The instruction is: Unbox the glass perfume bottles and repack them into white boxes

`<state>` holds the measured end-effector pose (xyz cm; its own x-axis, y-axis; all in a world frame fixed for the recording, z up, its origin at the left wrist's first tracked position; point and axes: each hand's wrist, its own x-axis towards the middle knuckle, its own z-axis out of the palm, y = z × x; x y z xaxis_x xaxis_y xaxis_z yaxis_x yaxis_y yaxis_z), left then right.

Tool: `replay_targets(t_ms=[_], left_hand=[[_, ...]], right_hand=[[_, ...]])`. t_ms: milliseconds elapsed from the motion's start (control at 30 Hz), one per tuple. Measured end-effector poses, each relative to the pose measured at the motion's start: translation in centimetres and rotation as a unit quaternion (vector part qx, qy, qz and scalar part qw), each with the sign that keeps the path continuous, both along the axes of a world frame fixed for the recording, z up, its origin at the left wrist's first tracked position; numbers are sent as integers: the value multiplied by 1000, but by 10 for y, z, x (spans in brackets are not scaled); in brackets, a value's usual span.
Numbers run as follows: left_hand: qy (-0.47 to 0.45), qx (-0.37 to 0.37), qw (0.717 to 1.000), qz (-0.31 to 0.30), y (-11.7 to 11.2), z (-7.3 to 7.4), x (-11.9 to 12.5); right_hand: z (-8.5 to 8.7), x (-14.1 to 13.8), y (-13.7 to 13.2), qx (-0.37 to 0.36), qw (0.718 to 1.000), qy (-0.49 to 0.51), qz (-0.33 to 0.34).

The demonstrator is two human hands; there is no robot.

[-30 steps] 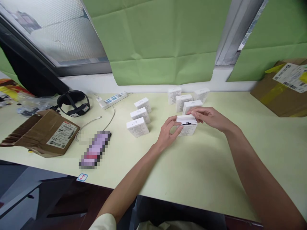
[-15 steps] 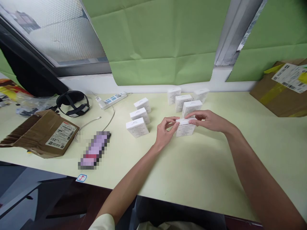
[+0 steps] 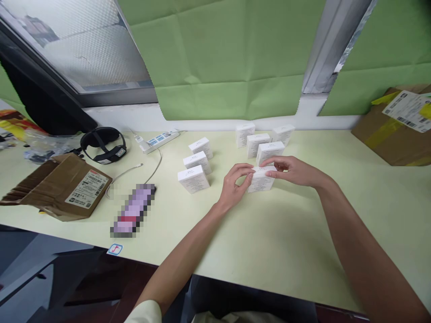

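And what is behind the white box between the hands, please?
Another white box, top and upper front showing; the right hand and nearer box mostly cover its lower part. Three more boxes stand farther back.

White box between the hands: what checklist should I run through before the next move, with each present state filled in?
1. Left hand on the white box: ok, fingers at its upper left.
2. Right hand on it: ok, fingers at its upper right.
3. Box upright on the table: ok.
4. Top closed: ok, no gap shows.
5. Contents: cannot tell, hidden.
6. Clear of the box behind: cannot tell, right hand blocks the view.
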<state>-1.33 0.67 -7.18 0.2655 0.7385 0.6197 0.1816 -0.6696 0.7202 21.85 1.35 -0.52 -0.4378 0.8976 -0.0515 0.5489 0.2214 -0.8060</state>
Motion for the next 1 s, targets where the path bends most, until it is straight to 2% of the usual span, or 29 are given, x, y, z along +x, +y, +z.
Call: replay_targets(t_ms=[167,333,600,767,1000], left_hand=[[42,32,999,0,-1,-2,0],[59,102,993,0,-1,-7,1],[110,135,984,-24,2,-21,1],[102,144,984,-20,3,-22,3],[145,188,971,-5,4,-22,0]], right_hand=[[0,4,0,-67,996,47,18],[-2,9,0,-140,985,101,4],[-2,8,1,-149,984,96,23],[-4,8,2,-165,983,81,12],[-9,11,3,-159,983,89,-10]])
